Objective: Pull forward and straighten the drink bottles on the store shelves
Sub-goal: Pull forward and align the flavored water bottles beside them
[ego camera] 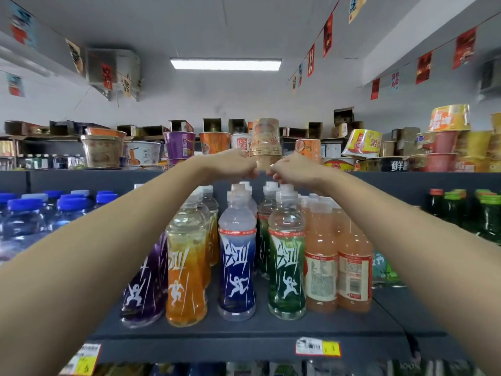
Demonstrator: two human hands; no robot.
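Sports-drink bottles stand in rows on the dark shelf (244, 332): purple (146, 289), orange (187, 272), blue (237, 267), green (286, 270) and two pink ones (339, 267). Both of my arms reach to the back of the rows. My left hand (235, 165) curls its fingers over the white cap of a rear bottle (245, 185) in the blue row. Likewise, my right hand (294, 169) curls over the rear cap (271, 185) of the green row. Both hands hide where the fingers touch.
Instant-noodle cups line the top shelf, and a tall tan stack (265, 143) sits just behind my hands. Blue-capped water bottles (24, 221) stand at left, dark green bottles (490, 218) at right. Price tags (317, 347) hang on the shelf's front edge, with more bottles below.
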